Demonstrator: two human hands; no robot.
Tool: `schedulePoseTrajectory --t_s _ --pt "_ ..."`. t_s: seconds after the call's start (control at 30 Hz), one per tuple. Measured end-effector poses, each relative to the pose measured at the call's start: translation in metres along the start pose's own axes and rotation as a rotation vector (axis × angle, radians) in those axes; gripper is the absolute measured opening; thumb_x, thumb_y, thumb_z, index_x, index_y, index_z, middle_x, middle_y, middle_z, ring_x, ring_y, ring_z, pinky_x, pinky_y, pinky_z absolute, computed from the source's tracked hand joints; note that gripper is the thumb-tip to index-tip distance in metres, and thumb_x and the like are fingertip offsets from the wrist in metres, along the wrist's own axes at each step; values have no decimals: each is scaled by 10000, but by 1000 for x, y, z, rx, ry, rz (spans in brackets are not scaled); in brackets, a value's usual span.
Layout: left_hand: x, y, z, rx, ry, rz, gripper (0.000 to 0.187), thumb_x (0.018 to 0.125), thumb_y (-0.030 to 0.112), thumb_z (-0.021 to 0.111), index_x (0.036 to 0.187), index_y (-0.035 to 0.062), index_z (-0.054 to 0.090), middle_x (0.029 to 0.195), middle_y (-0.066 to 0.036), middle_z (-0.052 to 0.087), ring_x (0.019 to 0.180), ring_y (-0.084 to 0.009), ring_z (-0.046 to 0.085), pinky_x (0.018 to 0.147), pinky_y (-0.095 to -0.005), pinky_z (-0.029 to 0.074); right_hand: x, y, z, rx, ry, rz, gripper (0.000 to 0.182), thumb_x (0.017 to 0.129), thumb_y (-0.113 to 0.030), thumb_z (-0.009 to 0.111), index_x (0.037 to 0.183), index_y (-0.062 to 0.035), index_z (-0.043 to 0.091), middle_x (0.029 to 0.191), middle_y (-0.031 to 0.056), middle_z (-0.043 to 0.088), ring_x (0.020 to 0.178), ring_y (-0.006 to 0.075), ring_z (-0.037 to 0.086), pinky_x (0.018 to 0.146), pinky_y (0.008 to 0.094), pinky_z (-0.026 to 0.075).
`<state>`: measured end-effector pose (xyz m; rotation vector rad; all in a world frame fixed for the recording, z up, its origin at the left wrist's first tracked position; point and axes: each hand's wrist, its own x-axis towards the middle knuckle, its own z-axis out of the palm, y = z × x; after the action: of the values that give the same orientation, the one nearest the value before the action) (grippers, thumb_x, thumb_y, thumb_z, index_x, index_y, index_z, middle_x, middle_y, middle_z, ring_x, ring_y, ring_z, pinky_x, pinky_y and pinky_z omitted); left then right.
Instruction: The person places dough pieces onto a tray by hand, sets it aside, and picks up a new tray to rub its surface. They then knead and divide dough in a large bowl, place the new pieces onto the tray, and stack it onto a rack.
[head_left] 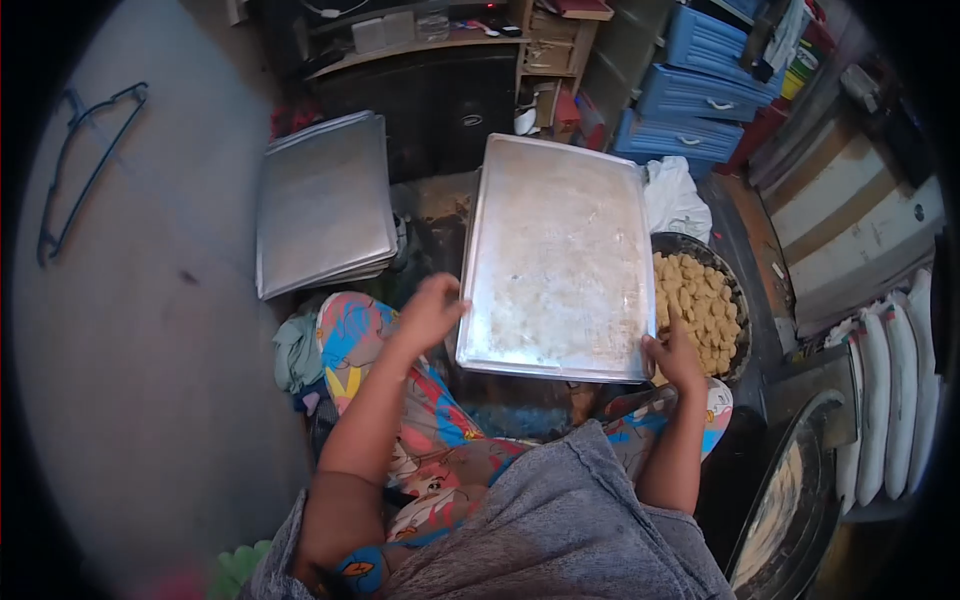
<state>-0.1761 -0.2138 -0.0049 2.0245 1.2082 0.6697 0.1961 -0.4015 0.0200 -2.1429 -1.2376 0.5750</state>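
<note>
A large metal baking tray (560, 250) lies in front of me, above my crossed legs, its flat face up. At its lower right corner my right hand (682, 358) grips the edge, thumb on the rim and one finger stretched upward. My left hand (432, 312) is at the tray's left edge, fingers loosely bent and apart, holding nothing. Just right of the tray, a round dark basin (744, 300) contains many pieces of tan dough (705, 305), partly hidden by the tray and my right hand.
A stack of similar trays (325, 205) stands to the left. Blue drawers (700, 100) and a white bag (677, 198) are behind on the right. A black tub (800, 500) and filled white sacks (885, 400) stand at the lower right. A hanger (85, 165) hangs on the left wall.
</note>
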Motion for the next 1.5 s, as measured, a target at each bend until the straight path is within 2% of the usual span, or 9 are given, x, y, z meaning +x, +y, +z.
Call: schedulePoseTrajectory --t_s 0.1,0.2,0.3,0.37,0.43,0.53,0.87,1.03,1.5 --pt "37 77 -66 -40 352 176 485 863 310 634 1207 -7 507 1287 -216 473 1247 -336 426 1046 -402 327 0 -89 -76 -345 385 -353 724 826 -185 678 1426 -28 303 1411 214 381 1318 336 362 1074 379 294" --pt "60 168 -122 -191 736 622 451 876 321 626 1197 16 540 1289 -190 490 1238 -309 438 1057 -379 307 -24 -201 -140 -175 1093 -591 428 914 -99 506 1334 -37 455 1385 138 457 1277 239 432 1054 351 331" --pt "68 215 -120 -172 810 844 410 882 304 623 1185 32 569 1284 -158 508 1233 -286 454 1055 -372 314 -8 -213 -183 329 1022 -1215 377 924 -94 483 1295 -29 486 1346 142 491 1225 238 481 1008 350 391" --pt "80 222 -97 -6 778 868 445 891 339 598 1213 35 558 1312 -166 487 1264 -302 425 1069 -411 294 13 -238 -144 -871 1637 -920 374 929 -113 486 1291 -20 473 1317 156 506 1206 265 496 988 359 421" --pt "102 192 -46 343 684 683 571 897 428 546 1284 13 486 1375 -206 414 1319 -339 346 1092 -466 245 74 -241 -78 -162 1147 -880 588 889 -297 569 1377 -25 383 1421 149 405 1346 346 319 1120 461 210" --pt "115 69 70 651 183 272 783 910 546 405 1436 -11 248 1493 -222 236 1405 -333 183 1139 -482 92 148 -93 104 -587 155 -233 744 923 -519 400 1440 -6 249 1498 226 218 1420 339 122 1131 523 66" --pt "124 42 50 247 101 167 607 902 385 521 1383 39 389 1473 -214 280 1395 -349 198 1126 -466 176 161 -110 115 -546 222 -284 800 890 -564 426 1445 -16 246 1504 199 226 1417 322 148 1128 521 72" --pt "134 -38 30 -211 500 -133 350 853 182 600 1152 0 608 1216 -233 558 1145 -372 521 994 -385 401 164 -160 150 -465 244 -484 775 897 -538 443 1455 -41 239 1513 186 214 1417 308 161 1124 542 57" --pt "147 -109 70 -836 -1 -359 305 739 87 713 1017 -26 659 894 -149 680 836 -219 650 739 -326 503 161 -162 166 -545 102 -420 702 902 -479 488 1436 -59 313 1495 176 269 1408 311 191 1127 515 59"
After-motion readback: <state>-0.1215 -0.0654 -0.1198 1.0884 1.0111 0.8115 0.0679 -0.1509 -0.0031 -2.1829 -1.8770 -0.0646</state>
